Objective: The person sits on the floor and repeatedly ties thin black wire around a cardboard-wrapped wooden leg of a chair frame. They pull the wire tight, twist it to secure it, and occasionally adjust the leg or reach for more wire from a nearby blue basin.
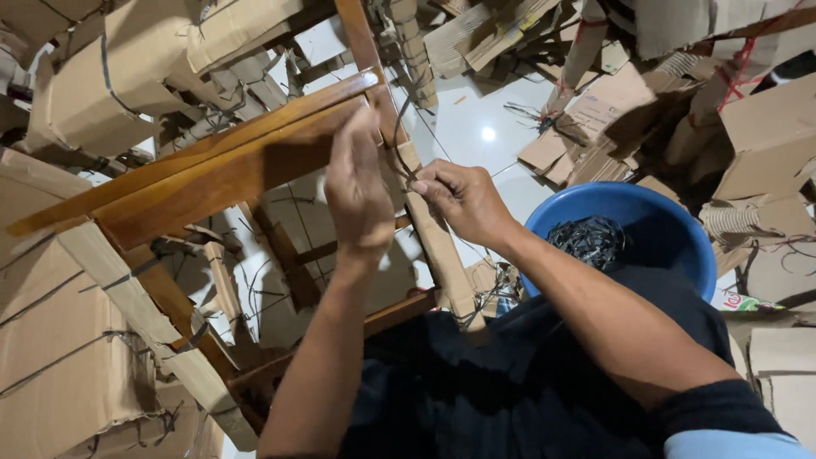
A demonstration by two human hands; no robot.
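Thin dark strap [399, 157], prob. plastic, pinched

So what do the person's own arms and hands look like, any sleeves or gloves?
Both hands are bare: no gloves, rings or watch visible on the left hand or right hand. Both forearms are bare too. The right arm has a dark sleeve pushed up near the elbow, with light blue fabric at the frame's bottom edge.

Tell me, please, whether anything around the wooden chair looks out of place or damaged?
Yes: torn brown cardboard scraps and loose dark strap offcuts litter the white tiled floor. The brown wooden chair frame lies tilted, partly cardboard-wrapped, while both hands pinch a dark strap.
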